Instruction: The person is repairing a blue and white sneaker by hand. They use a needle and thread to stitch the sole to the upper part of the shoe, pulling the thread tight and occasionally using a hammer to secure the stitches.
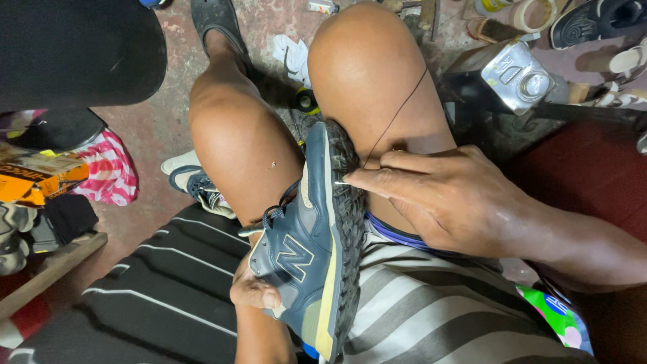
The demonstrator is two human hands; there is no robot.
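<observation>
A dark blue sneaker [306, 236] with a grey, yellow-edged sole lies on its side between my knees, sole turned to the right. My left hand [253, 290] grips the shoe's upper from below, thumb on the side panel. My right hand [445, 199] pinches a thin metal needle [342, 182] at the edge of the sole near the toe. A dark thread [397, 108] runs from the needle up across my right knee.
Another blue and white sneaker [195, 185] lies on the floor under my left leg. A metal can [519, 74], sandals [593, 20] and tape rolls sit at the top right. A pink striped bag [108, 168] and boxes lie at the left.
</observation>
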